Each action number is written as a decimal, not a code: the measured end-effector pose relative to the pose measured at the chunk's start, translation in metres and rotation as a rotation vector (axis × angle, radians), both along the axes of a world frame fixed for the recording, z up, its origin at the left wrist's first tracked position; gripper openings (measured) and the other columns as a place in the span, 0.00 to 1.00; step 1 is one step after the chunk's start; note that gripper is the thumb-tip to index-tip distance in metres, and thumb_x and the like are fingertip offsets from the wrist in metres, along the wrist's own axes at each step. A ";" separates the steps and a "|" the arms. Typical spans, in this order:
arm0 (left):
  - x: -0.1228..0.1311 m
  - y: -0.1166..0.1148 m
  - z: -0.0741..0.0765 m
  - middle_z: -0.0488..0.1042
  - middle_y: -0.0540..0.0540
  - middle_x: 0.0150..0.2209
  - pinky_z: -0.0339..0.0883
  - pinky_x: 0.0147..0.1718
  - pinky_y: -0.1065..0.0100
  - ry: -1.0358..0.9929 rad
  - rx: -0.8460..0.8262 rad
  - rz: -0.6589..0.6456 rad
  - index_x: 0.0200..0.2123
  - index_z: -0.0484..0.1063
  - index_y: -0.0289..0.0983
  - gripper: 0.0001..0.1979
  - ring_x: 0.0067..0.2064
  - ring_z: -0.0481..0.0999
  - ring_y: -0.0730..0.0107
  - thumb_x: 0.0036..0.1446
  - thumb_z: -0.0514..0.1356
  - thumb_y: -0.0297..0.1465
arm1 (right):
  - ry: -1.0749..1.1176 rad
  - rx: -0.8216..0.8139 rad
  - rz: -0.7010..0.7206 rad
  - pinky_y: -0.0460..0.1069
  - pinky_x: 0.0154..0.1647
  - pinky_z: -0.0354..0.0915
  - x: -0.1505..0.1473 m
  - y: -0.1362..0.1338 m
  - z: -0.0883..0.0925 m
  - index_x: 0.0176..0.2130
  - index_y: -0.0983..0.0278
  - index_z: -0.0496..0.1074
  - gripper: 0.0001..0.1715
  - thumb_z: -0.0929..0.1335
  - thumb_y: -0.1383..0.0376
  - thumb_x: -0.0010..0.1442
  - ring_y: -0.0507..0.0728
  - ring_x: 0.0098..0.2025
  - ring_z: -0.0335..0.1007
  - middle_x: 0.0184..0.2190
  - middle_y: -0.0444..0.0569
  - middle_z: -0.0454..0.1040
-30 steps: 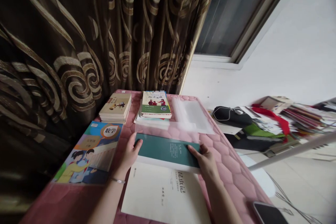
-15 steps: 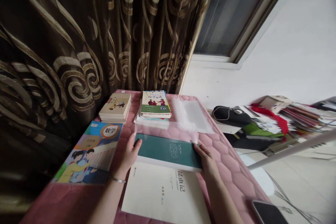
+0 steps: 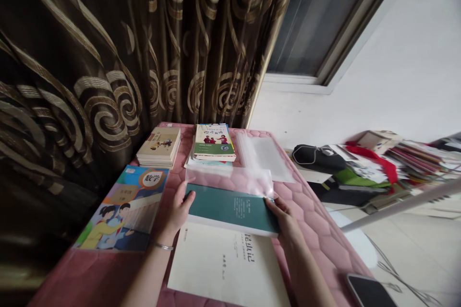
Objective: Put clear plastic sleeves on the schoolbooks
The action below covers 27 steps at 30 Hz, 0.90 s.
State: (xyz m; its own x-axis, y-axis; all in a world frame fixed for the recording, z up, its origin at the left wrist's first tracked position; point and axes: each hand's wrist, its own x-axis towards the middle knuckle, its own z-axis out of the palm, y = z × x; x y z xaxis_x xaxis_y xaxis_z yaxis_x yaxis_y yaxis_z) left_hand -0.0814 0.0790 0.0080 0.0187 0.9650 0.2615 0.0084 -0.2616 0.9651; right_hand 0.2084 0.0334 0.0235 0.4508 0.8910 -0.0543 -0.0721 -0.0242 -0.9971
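A book [image 3: 225, 261] lies near me with a white title page showing dark Chinese characters. Above that page rises a teal panel [image 3: 230, 207] with small white print, probably its cover flap. A clear plastic book cover [image 3: 230, 178] stretches beyond the panel's far edge. My left hand [image 3: 182, 206] pinches the panel's left end, thumb on top and fingers mostly behind. At the right end my right hand [image 3: 283, 218] grips it the same way. How far the plastic wraps around the panel I cannot tell.
A mathematics textbook [image 3: 124, 208] lies left on the pink quilted surface [image 3: 317, 230]. Two book stacks, one beige [image 3: 158, 146] and one colourful [image 3: 214, 143], stand at the back beside clear plastic covers [image 3: 268, 156]. A phone-like device [image 3: 369, 291] sits front right.
The right thumb has shifted slightly left on the teal panel. Both hands keep their hold, and the other things stay in place.
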 end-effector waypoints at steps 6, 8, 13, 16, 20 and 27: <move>0.000 -0.001 0.000 0.67 0.39 0.58 0.53 0.61 0.60 0.015 -0.017 0.037 0.52 0.66 0.38 0.24 0.62 0.62 0.56 0.55 0.59 0.44 | 0.171 -0.085 0.070 0.50 0.28 0.66 -0.003 -0.003 0.007 0.31 0.61 0.72 0.27 0.77 0.51 0.34 0.57 0.27 0.70 0.25 0.44 0.74; 0.000 -0.001 -0.001 0.67 0.38 0.58 0.53 0.61 0.59 0.019 -0.014 0.042 0.52 0.65 0.37 0.24 0.62 0.62 0.56 0.55 0.59 0.44 | 0.232 -0.074 0.092 0.48 0.26 0.65 -0.002 -0.004 0.005 0.32 0.62 0.71 0.27 0.77 0.51 0.34 0.56 0.26 0.69 0.25 0.42 0.74; 0.000 0.001 -0.004 0.68 0.38 0.56 0.55 0.60 0.58 0.043 0.029 0.050 0.52 0.65 0.37 0.24 0.61 0.63 0.57 0.57 0.57 0.44 | 0.079 0.014 -0.015 0.45 0.26 0.61 0.003 -0.007 0.004 0.29 0.61 0.71 0.24 0.77 0.50 0.37 0.53 0.28 0.65 0.25 0.41 0.71; 0.001 0.001 -0.006 0.68 0.38 0.57 0.55 0.60 0.58 0.072 0.039 0.062 0.52 0.65 0.38 0.24 0.61 0.63 0.57 0.57 0.57 0.45 | -0.101 0.013 -0.136 0.46 0.26 0.59 0.004 -0.012 0.006 0.25 0.61 0.69 0.25 0.75 0.46 0.38 0.53 0.27 0.62 0.22 0.41 0.68; 0.001 0.000 -0.004 0.68 0.39 0.57 0.55 0.60 0.58 0.075 0.038 0.063 0.52 0.65 0.38 0.23 0.61 0.63 0.57 0.57 0.57 0.44 | -0.212 -0.059 -0.116 0.47 0.24 0.55 0.001 -0.021 0.004 0.21 0.61 0.66 0.26 0.71 0.43 0.42 0.52 0.24 0.57 0.19 0.40 0.64; 0.000 -0.001 -0.001 0.69 0.38 0.56 0.54 0.60 0.57 0.037 0.029 0.033 0.52 0.66 0.37 0.23 0.61 0.63 0.56 0.57 0.58 0.43 | -0.106 -0.079 -0.050 0.50 0.23 0.57 0.002 -0.024 -0.001 0.20 0.61 0.69 0.22 0.69 0.46 0.46 0.56 0.23 0.61 0.18 0.43 0.67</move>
State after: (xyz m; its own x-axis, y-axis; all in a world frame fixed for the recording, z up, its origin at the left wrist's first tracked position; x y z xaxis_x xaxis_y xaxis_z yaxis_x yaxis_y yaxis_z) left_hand -0.0816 0.0783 0.0065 -0.0032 0.9572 0.2894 0.0531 -0.2888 0.9559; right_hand 0.2100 0.0096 0.0222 0.5014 0.8622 -0.0725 0.0307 -0.1015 -0.9944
